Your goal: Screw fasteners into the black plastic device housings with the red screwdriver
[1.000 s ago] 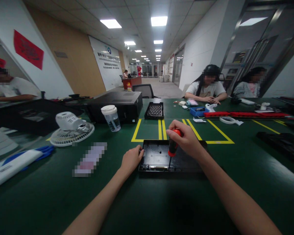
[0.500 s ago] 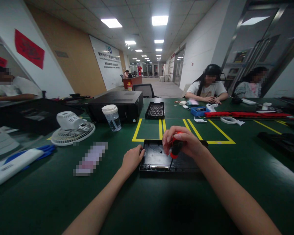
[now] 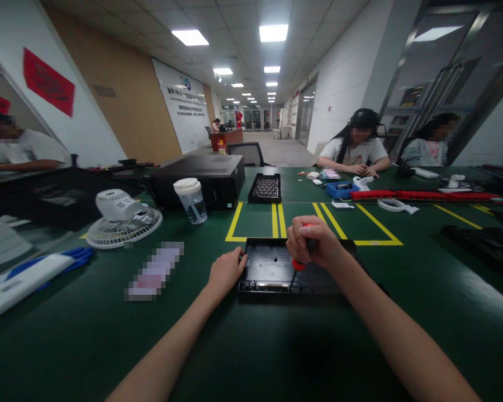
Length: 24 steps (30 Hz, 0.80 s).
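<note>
Right hand (image 3: 310, 243): clenched around the screwdriver (image 3: 298, 264), which I hold tilted, tip down inside the black tray (image 3: 268, 268) near its closest wall. With my left hand (image 3: 227, 271) I touch the tray's left side; grip undetermined. The tray lies on the green bench (image 3: 218, 352), before me.

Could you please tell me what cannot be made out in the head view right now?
In the head view:
Screwdriver: handle mostly hidden by the right hand; tip too small and dark to tell whether it meets a screw.
Shallow black casing: its right part is partly behind the right hand and forearm.
Black part at far right: cut off by the picture's edge.
White wall sign: small lettering blurred.
</note>
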Each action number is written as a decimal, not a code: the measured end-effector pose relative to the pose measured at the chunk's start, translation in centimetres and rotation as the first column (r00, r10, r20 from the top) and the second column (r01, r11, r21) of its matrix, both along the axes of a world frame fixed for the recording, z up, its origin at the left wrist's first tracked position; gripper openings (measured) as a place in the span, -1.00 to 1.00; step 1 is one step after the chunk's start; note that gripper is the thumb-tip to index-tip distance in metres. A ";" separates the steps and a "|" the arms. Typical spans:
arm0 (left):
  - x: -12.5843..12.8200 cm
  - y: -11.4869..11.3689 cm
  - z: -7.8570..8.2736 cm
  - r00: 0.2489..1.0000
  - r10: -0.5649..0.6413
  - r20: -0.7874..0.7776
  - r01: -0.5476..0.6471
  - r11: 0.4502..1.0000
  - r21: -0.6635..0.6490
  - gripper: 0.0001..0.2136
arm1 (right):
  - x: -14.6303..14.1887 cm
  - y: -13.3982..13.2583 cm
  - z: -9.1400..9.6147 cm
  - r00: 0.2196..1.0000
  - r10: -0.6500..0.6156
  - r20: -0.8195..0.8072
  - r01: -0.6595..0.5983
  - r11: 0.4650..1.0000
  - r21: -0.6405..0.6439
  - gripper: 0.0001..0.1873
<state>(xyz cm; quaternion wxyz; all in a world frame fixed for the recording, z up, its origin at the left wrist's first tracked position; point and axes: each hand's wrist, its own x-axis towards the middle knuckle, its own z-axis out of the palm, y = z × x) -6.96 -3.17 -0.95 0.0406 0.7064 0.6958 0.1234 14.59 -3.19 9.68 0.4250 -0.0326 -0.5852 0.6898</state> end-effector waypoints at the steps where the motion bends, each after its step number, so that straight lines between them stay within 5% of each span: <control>1: 0.0 0.0 0.1 1.000 0.005 -0.002 -0.005 1.000 -0.004 -0.73 | -0.1 0.0 0.0 1.000 -0.015 0.003 0.015 1.000 0.000 -0.79; 11: 0.4 -0.3 0.5 1.000 0.029 -0.010 -0.030 0.999 -0.017 -0.74 | -0.8 -0.6 0.0 0.972 -0.220 0.076 0.221 0.975 0.002 -0.78; 24: 0.3 -0.1 0.1 1.000 0.010 -0.025 -0.010 1.000 0.008 -0.72 | -1.8 -1.4 -0.2 0.873 -0.474 0.115 0.470 0.881 0.063 -0.76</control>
